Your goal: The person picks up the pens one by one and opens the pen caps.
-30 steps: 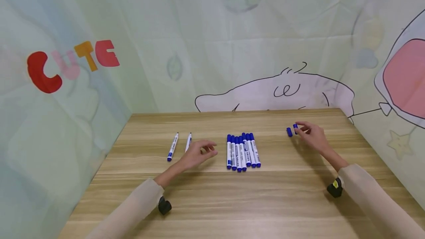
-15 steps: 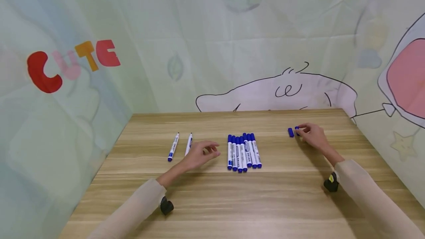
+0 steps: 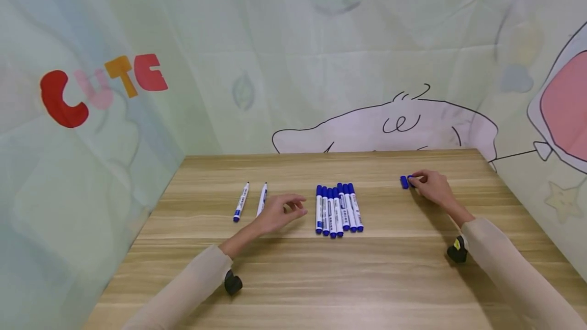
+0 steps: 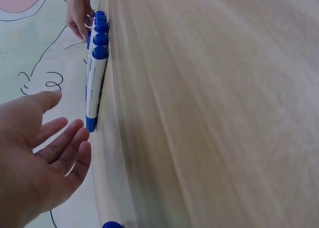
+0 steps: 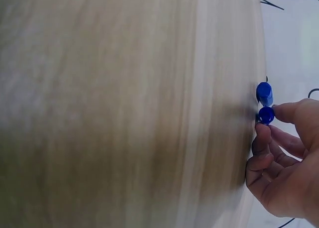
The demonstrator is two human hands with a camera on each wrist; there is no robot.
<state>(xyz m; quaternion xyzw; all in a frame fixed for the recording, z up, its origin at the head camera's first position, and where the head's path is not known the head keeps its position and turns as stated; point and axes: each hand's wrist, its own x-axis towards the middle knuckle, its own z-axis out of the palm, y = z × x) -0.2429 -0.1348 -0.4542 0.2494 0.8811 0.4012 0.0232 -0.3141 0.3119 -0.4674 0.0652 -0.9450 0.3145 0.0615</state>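
Observation:
Between thumb and fingers, my right hand (image 3: pixel 433 188) pinches a blue marker cap (image 5: pixel 266 116) at the tabletop. Right beside it lies a second blue cap (image 5: pixel 264 92), the two close together. My left hand (image 3: pixel 277 213) hovers over the table with loosely bent fingers and holds nothing. Just to its right is a row of several white markers (image 3: pixel 339 210) with blue caps, lying side by side. Two uncapped markers, tips facing away from me, lie to the left: one marker (image 3: pixel 241 202) in full view, the other marker (image 3: pixel 262 200) partly hidden behind the left hand.
The wood-grain table (image 3: pixel 348 279) ends at a back edge against a printed curtain (image 3: pixel 238 29). More curtain runs along the left and right sides. Both forearms wear beige sleeves (image 3: pixel 192 284) with dark wrist devices (image 3: pixel 233 283).
My right hand has lowered the pinched cap slightly and brought it close beside the other cap. The left hand stays over the same spot; the whole view has shifted a little.

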